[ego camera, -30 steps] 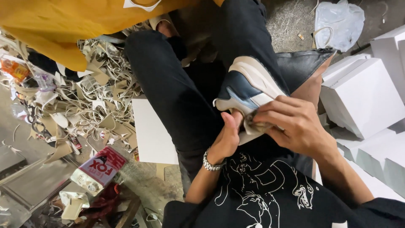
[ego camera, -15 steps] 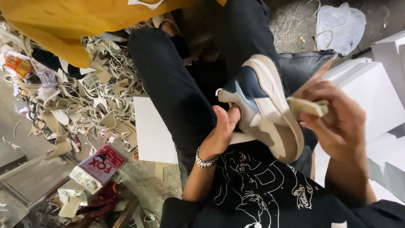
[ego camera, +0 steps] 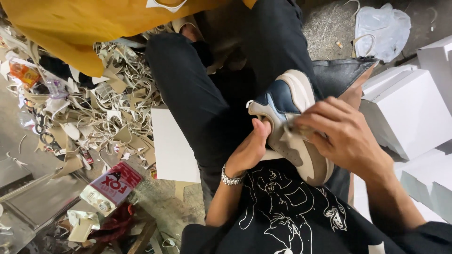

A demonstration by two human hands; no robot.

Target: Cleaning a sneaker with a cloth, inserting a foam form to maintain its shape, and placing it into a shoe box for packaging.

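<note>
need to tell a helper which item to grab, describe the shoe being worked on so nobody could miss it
Start at the person's lap, black trousers and a black printed shirt. The shoe lies there on its side, gripped from below by the left hand with the right hand pressed on its side. It is the only footwear: a chunky sneaker, navy and beige with a thick cream sole, unlike the plain white boxes beside it.

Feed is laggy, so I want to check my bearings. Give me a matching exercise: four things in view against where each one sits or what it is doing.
Things:
1. left hand
2. right hand
3. white boxes
4. paper scraps

Places or states:
A. heaped on the floor at picture left
B. grips the sneaker from below, a metal watch on its wrist
C. stacked at picture right
D. lies over the sneaker's side, fingers curled

Pairs: 1-B, 2-D, 3-C, 4-A
</note>
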